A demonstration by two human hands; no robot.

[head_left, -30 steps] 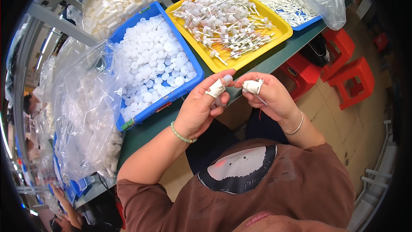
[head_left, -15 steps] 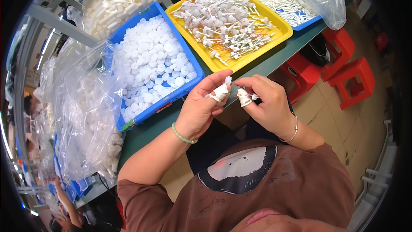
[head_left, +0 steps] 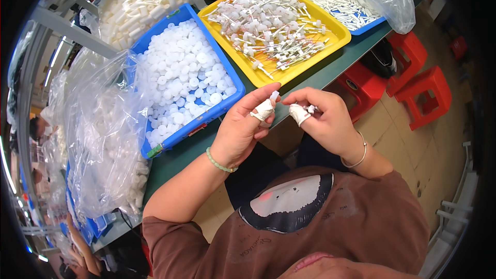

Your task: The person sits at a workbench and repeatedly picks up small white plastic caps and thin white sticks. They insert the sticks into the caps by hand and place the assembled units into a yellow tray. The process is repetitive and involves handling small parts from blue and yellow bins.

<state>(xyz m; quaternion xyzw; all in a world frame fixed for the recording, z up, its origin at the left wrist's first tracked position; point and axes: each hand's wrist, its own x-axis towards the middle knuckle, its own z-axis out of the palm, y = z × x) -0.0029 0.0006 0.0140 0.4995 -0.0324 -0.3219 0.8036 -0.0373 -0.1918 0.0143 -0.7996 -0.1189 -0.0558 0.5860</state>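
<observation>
In front of my chest, over the table's near edge, my left hand (head_left: pixel 239 125) pinches a small white plastic part (head_left: pixel 274 95) between index finger and thumb. White tape (head_left: pixel 263 110) wraps that thumb. A short gap to the right, my right hand (head_left: pixel 330 124) is closed with curled fingers around small white pieces (head_left: pixel 312 109), whose kind is too small to tell. Its thumb also wears white tape (head_left: pixel 299 114). Just beyond my hands stand a blue tray (head_left: pixel 235 99) of translucent white discs (head_left: pixel 188 67) and a yellow tray (head_left: pixel 289 79) of white sticks with discs and thin reddish wires.
Another blue tray (head_left: pixel 369 27) with short white sticks sits at the far right under a clear bag (head_left: pixel 395 5). Bags of white parts (head_left: pixel 106 139) crowd the left. A grey metal post (head_left: pixel 75 33) rises there. Red stools (head_left: pixel 426 95) stand on the floor at right.
My right hand has drawn slightly right, away from the left, and its wrist has turned a little. The left hand stays nearly in place, still pinching the small white part.
</observation>
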